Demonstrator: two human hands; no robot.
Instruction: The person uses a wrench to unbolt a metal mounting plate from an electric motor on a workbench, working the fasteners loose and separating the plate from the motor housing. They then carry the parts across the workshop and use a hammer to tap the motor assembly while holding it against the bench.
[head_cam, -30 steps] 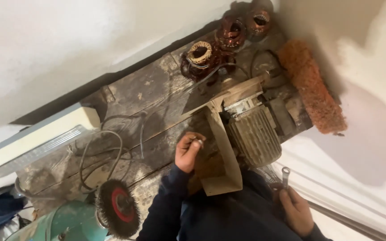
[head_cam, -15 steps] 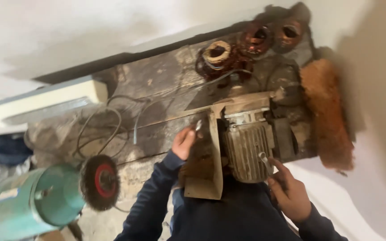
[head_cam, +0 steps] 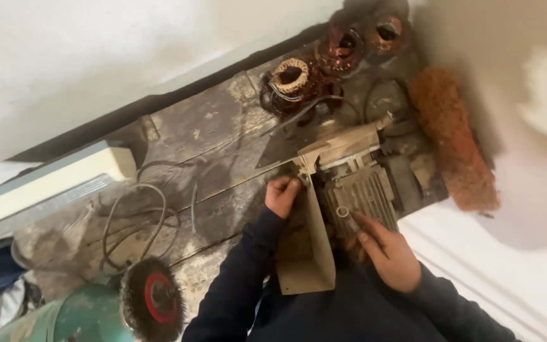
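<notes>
A grey finned electric motor (head_cam: pixel 365 196) lies on a worn wooden bench (head_cam: pixel 210 164). A folded brown cardboard sheet (head_cam: pixel 308 259) leans against its left end. My left hand (head_cam: pixel 283 195) is curled around the top edge of that cardboard, right at the motor's end. My right hand (head_cam: pixel 387 250) holds a small ring wrench (head_cam: pixel 343 212), and the ring end rests on the motor's fins. Both arms are in dark blue sleeves.
Three copper stator windings (head_cam: pixel 289 79) stand at the back of the bench. An orange fuzzy roller (head_cam: pixel 454 145) lies right of the motor. Loose cables (head_cam: pixel 140 215) loop left of my hands. A wire wheel (head_cam: pixel 153 297) on a green grinder (head_cam: pixel 64 316) is at lower left, with a white box (head_cam: pixel 52 180) above it.
My right hand has carried the wrench from beside my body up onto the motor's fins. My left hand stays at the cardboard's top edge. The view has shifted.
</notes>
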